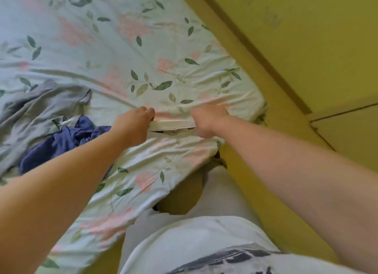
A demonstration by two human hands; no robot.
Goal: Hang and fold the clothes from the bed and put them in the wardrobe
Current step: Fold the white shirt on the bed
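grey garment [41, 107] and blue garment [61, 144], two touching; left hand [136, 126] and right hand [206, 120] fingers both grip one sheet fold [173, 123]

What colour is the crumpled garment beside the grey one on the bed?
The garment is dark blue and plain; the head view shows it best.

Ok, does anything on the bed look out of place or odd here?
The grey garment and blue garment lie crumpled in a heap on the floral sheet. The sheet is rucked up where the left hand grips a pale strip. The blurred right hand is at the strip's other end.
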